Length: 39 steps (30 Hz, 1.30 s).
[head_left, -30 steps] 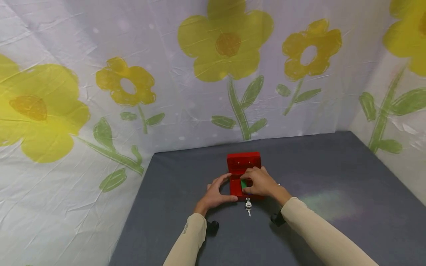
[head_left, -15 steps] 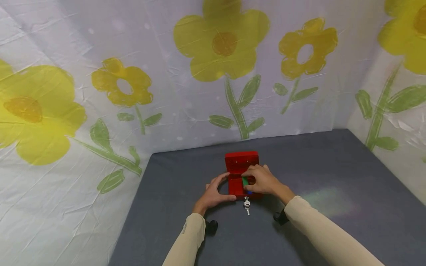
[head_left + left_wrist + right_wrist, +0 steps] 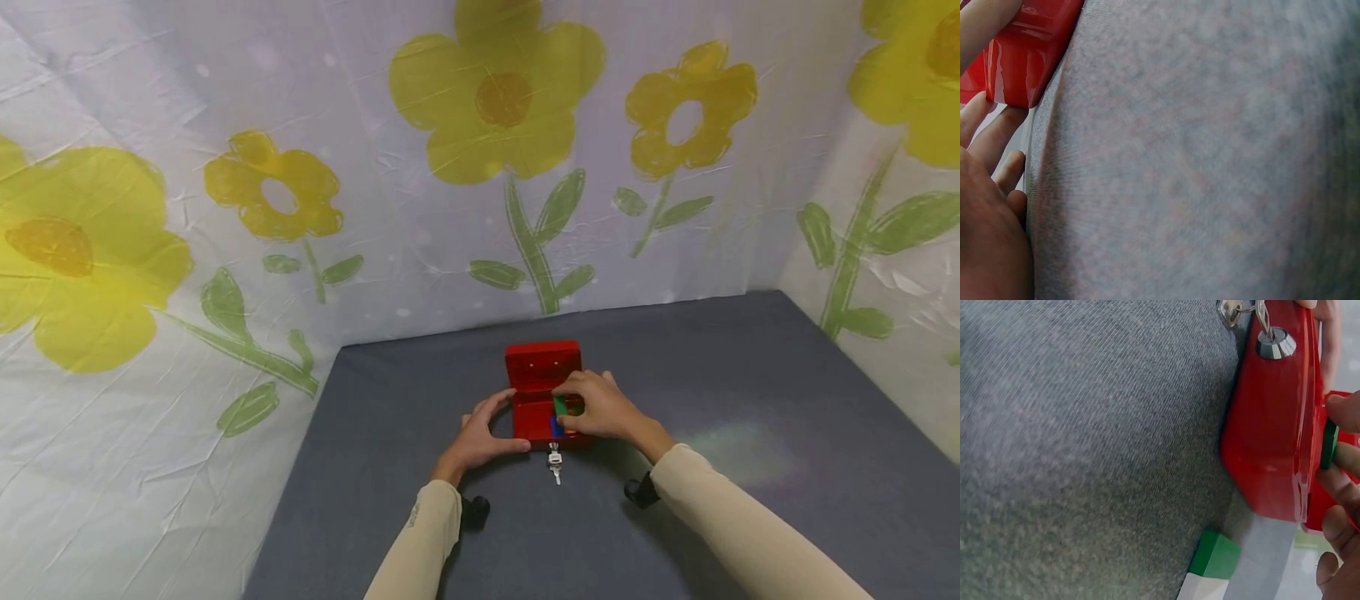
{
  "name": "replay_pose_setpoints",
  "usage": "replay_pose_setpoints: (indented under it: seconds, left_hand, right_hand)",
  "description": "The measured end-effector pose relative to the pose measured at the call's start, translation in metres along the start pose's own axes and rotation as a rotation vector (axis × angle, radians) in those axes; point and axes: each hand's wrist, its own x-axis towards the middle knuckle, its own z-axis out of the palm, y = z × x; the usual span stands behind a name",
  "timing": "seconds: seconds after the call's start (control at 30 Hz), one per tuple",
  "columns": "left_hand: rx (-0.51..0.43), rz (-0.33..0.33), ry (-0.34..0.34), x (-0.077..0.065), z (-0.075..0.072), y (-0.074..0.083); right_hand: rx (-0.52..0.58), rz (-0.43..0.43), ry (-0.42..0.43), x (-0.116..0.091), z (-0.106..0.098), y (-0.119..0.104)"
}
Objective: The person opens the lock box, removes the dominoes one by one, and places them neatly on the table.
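A red metal cash box (image 3: 532,421) stands with its lid (image 3: 543,364) raised and a key in its front lock (image 3: 1276,344). My left hand (image 3: 477,439) holds the box at its left end, thumb by the front corner and fingers by the back one. Over the right half of the interior, my right hand (image 3: 604,408) pinches a green block (image 3: 1329,444) between thumb and fingers. Inside, a blue block (image 3: 556,427) shows just left of that hand, with a bit of orange beside it. The hand hides much of the box's right side.
Keys (image 3: 555,463) hang from the lock onto the dark grey tabletop (image 3: 420,375). Right of the box lies a green and white block (image 3: 1216,555), seen in the right wrist view. A flower-printed curtain (image 3: 420,275) rises behind the table.
My right hand has shifted a little to the right within the box, and the green block with it. More of the blue block now shows. My left hand keeps its hold.
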Motion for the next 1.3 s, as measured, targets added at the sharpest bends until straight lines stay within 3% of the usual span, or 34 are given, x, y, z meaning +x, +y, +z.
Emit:
replay_pose_setpoints:
  seconds: [0.8, 1.3]
  left_hand:
    - [-0.003, 0.025, 0.004, 0.000, 0.000, 0.000]
    - [-0.004, 0.015, -0.004, 0.001, 0.001, -0.002]
  right_hand:
    - [0.067, 0.027, 0.094, -0.027, -0.010, 0.032]
    - [0.015, 0.034, 0.119, -0.053, -0.014, 0.052]
